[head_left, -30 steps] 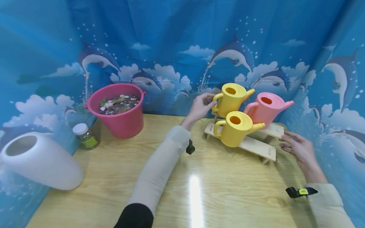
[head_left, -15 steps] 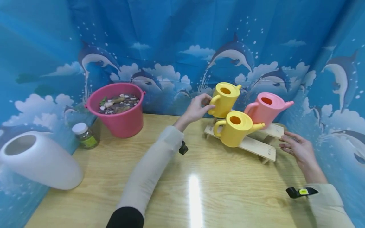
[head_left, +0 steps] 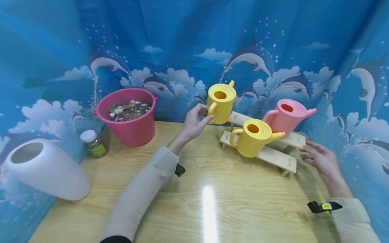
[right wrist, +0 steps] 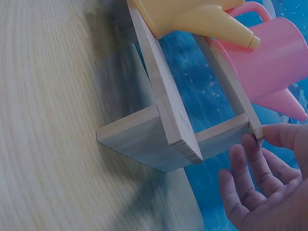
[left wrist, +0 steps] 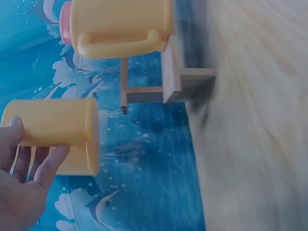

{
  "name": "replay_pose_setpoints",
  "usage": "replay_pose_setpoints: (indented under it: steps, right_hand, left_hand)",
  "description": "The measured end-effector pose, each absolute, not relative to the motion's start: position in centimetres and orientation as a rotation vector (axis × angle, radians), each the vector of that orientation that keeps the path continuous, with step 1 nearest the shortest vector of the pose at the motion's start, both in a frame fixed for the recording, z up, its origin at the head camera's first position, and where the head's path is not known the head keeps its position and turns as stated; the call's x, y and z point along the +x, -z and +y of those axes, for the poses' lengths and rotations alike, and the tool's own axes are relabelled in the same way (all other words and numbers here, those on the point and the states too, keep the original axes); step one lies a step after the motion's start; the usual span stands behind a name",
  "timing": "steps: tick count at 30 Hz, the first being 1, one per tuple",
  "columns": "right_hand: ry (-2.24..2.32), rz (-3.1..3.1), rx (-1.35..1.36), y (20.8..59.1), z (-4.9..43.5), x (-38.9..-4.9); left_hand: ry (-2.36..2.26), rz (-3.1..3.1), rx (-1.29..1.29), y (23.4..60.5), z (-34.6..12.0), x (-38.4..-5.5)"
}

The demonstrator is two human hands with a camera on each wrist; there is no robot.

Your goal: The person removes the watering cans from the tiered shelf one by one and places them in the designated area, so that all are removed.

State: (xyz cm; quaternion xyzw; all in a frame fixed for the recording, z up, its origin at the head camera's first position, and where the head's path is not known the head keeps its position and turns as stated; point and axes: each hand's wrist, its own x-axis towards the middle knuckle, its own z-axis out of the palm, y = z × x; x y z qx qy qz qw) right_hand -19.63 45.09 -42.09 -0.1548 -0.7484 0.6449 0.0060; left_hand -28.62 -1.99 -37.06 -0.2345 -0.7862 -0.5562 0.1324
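My left hand [head_left: 194,123] grips the handle of a yellow watering can [head_left: 222,103], raised left of a two-step wooden stand [head_left: 275,158]. Thumb and fingers close around that handle in the left wrist view. A second yellow watering can [head_left: 253,138] stands on the lower step, its spout toward the right. Behind it, a pink watering can [head_left: 285,116] occupies the upper step. My right hand [head_left: 323,162] pinches the right end of the upper step [right wrist: 231,86] between thumb and index finger; its other fingers are spread loosely below.
A pink bucket [head_left: 132,130] with stones and bits of green stands at the back left of the wooden table [head_left: 243,202]. Near it are a small white-lidded jar [head_left: 93,144] and a tilted-looking white vase [head_left: 50,170]. A blue dolphin curtain [head_left: 182,40] closes off the back and sides.
My left hand has lifted the yellow watering can off the upper step and carried it left, its spout turning toward the curtain. My right hand stays on the stand's end.
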Motion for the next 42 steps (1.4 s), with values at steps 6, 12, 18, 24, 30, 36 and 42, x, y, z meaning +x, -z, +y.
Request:
replay_pose_setpoints:
  steps: [6,12,18,24,30,36,42]
  right_hand:
    - [-2.018,-2.335,-0.493,42.3,45.2,-19.5]
    - [-1.995,-2.344,-0.501,42.2,45.1,-19.7]
    - [-2.015,-2.320,-0.512,42.2,45.2,-19.7]
    - [-2.017,-2.312,-0.513,42.1,45.1,-19.8]
    - [-1.986,-2.338,-0.521,42.1,44.9,-19.7]
    - [-1.990,-2.348,-0.509,42.1,45.0,-19.7]
    - [-2.002,-2.332,-0.510,42.1,45.1,-19.7]
  left_hand:
    - [1.593,-2.255,-0.560,39.6,-2.8,-27.1]
    - [1.576,-2.314,-0.415,42.6,-2.7,-26.4]
    - [1.589,-2.368,-0.346,44.9,-2.0,-26.4]
    - [1.609,-2.398,-0.326,46.2,-1.2,-26.3]
    - [1.630,-2.417,-0.298,46.8,-0.7,-26.3]
    - [1.637,-2.459,-0.277,47.2,-0.4,-26.2]
    - [1.654,-2.467,-0.267,47.2,-0.5,-26.1]
